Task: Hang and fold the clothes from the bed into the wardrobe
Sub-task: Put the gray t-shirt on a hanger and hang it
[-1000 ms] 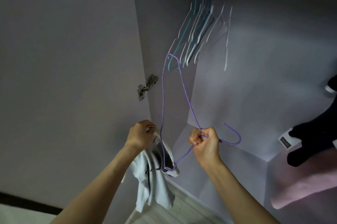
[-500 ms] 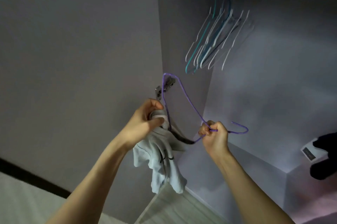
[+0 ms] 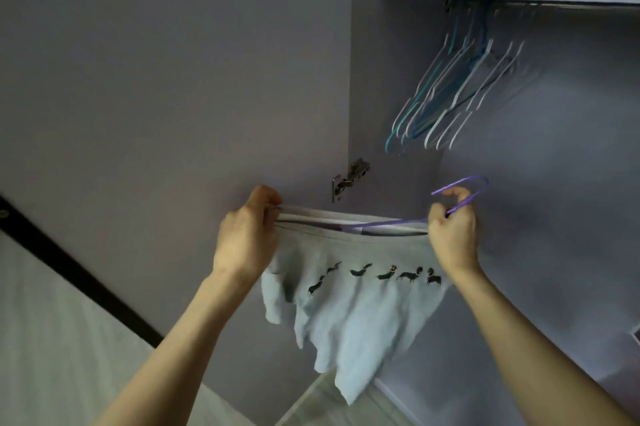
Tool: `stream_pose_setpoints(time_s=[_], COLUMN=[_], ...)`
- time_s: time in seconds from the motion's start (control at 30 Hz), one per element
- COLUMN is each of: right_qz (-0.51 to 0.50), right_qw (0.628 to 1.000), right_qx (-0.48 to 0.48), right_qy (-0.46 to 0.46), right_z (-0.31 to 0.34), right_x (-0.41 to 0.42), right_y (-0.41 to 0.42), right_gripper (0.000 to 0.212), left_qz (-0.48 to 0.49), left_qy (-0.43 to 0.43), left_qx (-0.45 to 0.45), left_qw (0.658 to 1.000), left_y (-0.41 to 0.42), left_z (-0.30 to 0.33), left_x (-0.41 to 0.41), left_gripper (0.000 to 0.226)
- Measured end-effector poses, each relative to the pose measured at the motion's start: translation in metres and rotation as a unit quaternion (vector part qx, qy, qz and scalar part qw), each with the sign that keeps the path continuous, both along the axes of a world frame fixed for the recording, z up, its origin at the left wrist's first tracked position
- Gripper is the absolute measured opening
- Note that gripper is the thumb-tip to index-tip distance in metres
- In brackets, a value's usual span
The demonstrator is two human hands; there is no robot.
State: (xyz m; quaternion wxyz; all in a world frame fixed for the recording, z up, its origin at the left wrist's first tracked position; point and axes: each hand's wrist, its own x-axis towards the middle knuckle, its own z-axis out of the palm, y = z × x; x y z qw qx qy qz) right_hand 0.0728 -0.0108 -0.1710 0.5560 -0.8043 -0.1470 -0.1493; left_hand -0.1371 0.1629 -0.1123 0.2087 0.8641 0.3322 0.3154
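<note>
Both hands have pulled the shirt (image 3: pixel 349 294) wide across the hanger (image 3: pixel 460 204).
Left hand (image 3: pixel 247 238) pinches its neckline; right hand (image 3: pixel 452 233) grips neckline and hanger, below the rail hangers (image 3: pixel 450 103).

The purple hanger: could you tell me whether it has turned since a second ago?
Yes. The purple hanger stood upright past the door hinge; now it lies level below it, inside the shirt.

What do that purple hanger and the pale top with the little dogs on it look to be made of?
The purple hanger looks like thin wire with a smooth coloured coating: it is slim, evenly curved and slightly glossy. Plastic cannot be ruled out. The pale top looks like soft matte knit fabric, perhaps cotton jersey: it droops in limp folds and has a ribbed band along its stretched opening.
</note>
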Motion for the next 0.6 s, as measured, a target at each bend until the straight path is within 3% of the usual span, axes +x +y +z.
stream_pose_setpoints(time_s=[0.1, 0.2, 0.27, 0.4, 0.47, 0.53, 0.57, 0.6], right_qz=[0.047, 0.172, 0.268, 0.246, 0.245, 0.241, 0.232, 0.225], right_qw=[0.988, 0.945, 0.916, 0.967, 0.967, 0.968, 0.97, 0.972], right_qx=[-0.131, -0.233, -0.269, -0.064, -0.057, -0.05, -0.044, -0.043], right_qy=[-0.063, -0.149, -0.13, 0.015, 0.041, 0.055, 0.059, 0.06], right_z=[0.009, 0.016, 0.02, 0.027, 0.026, 0.021, 0.019, 0.016], right_x=[-0.009, -0.023, -0.028, -0.015, -0.015, -0.016, -0.016, -0.015], right_y=[0.003, 0.011, 0.016, 0.017, 0.015, 0.014, 0.014, 0.013], right_gripper=[0.021, 0.01, 0.008, 0.012, 0.013, 0.014, 0.015, 0.015], left_qz=[-0.026, -0.094, -0.108, -0.135, -0.153, -0.143, -0.135, -0.134], left_qy=[0.013, 0.048, 0.027, -0.023, -0.042, 0.011, 0.063, 0.115], left_qx=[0.013, -0.017, -0.061, -0.131, -0.188, -0.23, -0.227, -0.199], left_qw=[0.999, 0.994, 0.992, 0.982, 0.969, 0.963, 0.962, 0.964], left_y=[-0.001, -0.008, -0.01, -0.008, -0.002, 0.007, 0.011, 0.013], left_z=[-0.001, -0.002, -0.003, -0.001, -0.001, -0.003, -0.007, -0.01], left_x=[0.0, 0.007, 0.009, 0.004, -0.003, -0.01, -0.014, -0.017], left_gripper=[0.02, 0.02, 0.019, 0.019, 0.025, 0.046, 0.048, 0.036])
